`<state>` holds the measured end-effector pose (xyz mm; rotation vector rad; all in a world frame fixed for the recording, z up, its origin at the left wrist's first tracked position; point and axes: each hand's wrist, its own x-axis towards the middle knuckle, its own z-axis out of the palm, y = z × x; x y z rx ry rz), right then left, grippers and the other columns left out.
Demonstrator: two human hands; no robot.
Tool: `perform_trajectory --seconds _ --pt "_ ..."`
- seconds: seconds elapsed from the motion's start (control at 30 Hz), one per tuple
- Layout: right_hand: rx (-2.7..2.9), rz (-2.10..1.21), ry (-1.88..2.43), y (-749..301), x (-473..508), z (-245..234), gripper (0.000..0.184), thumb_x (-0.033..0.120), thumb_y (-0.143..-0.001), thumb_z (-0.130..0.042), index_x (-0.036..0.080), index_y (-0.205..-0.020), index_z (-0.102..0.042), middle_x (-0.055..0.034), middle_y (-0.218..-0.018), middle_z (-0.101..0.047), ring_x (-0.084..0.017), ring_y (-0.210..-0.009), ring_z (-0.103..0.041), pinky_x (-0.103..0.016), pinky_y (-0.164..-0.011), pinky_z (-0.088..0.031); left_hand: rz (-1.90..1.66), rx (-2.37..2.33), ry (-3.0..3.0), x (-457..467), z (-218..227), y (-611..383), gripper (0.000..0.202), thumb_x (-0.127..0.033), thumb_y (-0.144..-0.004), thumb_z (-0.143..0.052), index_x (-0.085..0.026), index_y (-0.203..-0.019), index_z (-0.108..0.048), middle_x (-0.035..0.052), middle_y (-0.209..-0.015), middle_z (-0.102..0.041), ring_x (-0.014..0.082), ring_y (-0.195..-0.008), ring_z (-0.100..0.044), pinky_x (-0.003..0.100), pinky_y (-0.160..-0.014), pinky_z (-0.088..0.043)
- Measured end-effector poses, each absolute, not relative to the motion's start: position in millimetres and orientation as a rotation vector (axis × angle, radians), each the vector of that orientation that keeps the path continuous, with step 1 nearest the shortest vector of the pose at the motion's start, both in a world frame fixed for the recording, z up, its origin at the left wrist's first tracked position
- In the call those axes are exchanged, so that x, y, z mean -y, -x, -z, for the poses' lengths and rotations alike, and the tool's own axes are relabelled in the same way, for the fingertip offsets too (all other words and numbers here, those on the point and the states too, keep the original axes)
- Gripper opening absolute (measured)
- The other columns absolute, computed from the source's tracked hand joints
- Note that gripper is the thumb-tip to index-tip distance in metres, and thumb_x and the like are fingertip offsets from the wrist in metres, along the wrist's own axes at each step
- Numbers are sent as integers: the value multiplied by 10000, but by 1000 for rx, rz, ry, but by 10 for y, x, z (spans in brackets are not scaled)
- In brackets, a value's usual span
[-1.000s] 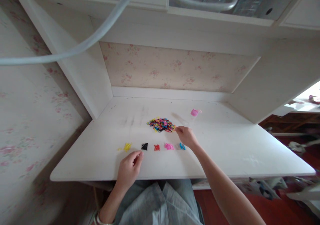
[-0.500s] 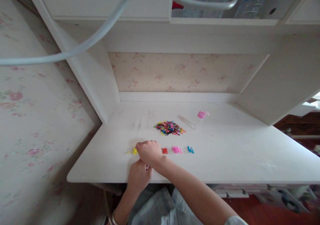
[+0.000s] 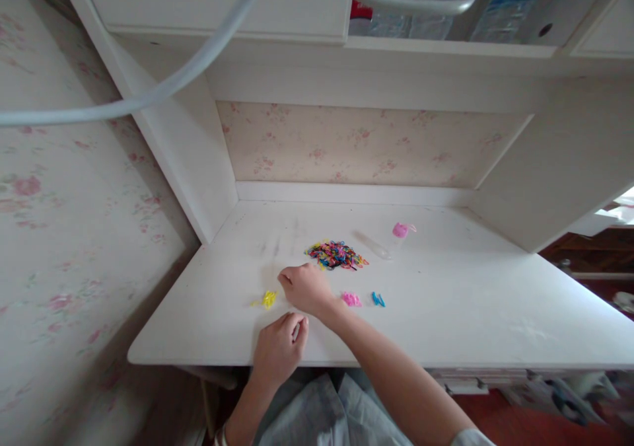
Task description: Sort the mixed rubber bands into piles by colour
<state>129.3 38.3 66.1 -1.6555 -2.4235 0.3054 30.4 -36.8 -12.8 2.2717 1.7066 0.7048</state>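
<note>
A heap of small multicoloured rubber bands (image 3: pixel 335 255) lies mid-desk. In front of it are a yellow bunch (image 3: pixel 268 299), a pink bunch (image 3: pixel 351 298) and a few blue bands (image 3: pixel 378 298). My right hand (image 3: pixel 307 289) is closed, fingers down, between the yellow bunch and the heap; whatever its fingertips hold is hidden. Nearer the desk's front edge, my left hand (image 3: pixel 281 348) is curled with thumb against forefinger, and I cannot make out anything in it. The two hands are apart. My right hand and wrist cover the spot of the red bunch.
Behind the heap lie a clear plastic tube (image 3: pixel 377 248) and a pink-topped clear container (image 3: pixel 400 230). The white desk (image 3: pixel 460 300) has side panels and a back wall. A pale curved tube (image 3: pixel 198 63) crosses overhead, below a shelf with plastic bottles (image 3: pixel 436 3).
My right hand has lifted away from my left hand and moved slightly up and right, uncovering the yellow bunch and hiding the red one. My left hand stays near the front edge.
</note>
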Motion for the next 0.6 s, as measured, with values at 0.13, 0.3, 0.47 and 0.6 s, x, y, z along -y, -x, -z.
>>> perform_trajectory --seconds 0.13,0.3,0.47,0.6 --pt "2217 -332 1685 -1798 -237 -670 425 340 -938 -276 249 -929 -692 -12 -776 -696 -119 -705 -617 -187 -610 -387 -747 -1673 -2230 363 108 -312 296 -314 -905 -363 -206 -781 -609 8 -681 -635 121 -613 -561 228 -588 -361" --pt "1553 -653 1658 -2587 116 -299 417 498 -837 -449 174 -855 -712 9 -578 -602 -112 -508 -491 -201 -481 -338 -803 -1697 -2039 293 100 -328 321 -363 -896 -370 -215 -827 -647 13 -709 -664 134 -638 -593 223 -600 -403" --pt "1174 -557 1856 -3273 442 171 496 573 -779 -506 141 -913 -709 -38 -691 -652 -143 -591 -542 -211 -511 -379 -756 -1712 -2031 74 -57 -436 337 -380 -892 -377 -214 -809 -658 30 -738 -691 142 -670 -622 214 -596 -407" --pt "1062 -545 1865 -3399 532 299 524 592 -771 -520 135 -958 -693 -45 -733 -662 -156 -630 -562 -211 -539 -398 -559 -1814 -2154 -185 -214 -657 278 -351 -876 -417 -230 -852 -666 30 -784 -702 146 -703 -638 221 -616 -400"
